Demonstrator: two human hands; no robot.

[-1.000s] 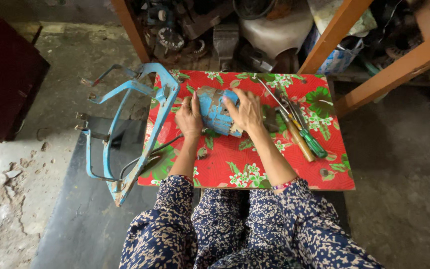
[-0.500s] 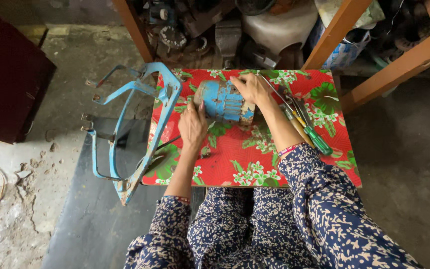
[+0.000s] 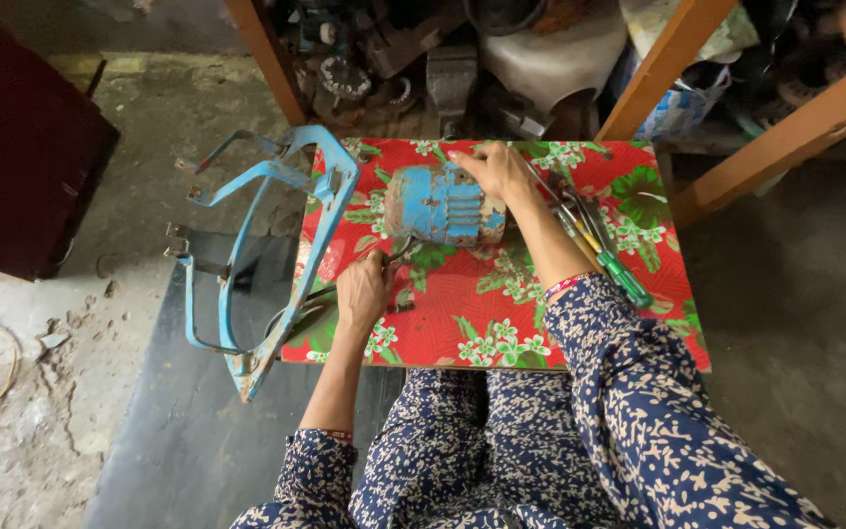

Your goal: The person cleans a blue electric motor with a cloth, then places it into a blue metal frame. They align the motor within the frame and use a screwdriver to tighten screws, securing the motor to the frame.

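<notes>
Resting on the far right end of the blue motor [image 3: 440, 205], the right hand [image 3: 497, 173] lies over its top edge with fingers curved against the casing. The motor lies on its side near the back of a low table covered in a red floral cloth [image 3: 501, 304], its ribbed body showing worn, rusty patches. The left hand [image 3: 364, 291] sits lower on the cloth, fingers bunched around a thin dark cable [image 3: 399, 257] that runs up toward the motor's left end; how tightly it pinches, I cannot tell. Just right of the right forearm lie several hand tools, among them a green-handled screwdriver [image 3: 623, 275]. A bent blue metal frame [image 3: 276, 245] leans against the table's left edge, reaching down to the dark mat [image 3: 178, 431] on the concrete floor.
</notes>
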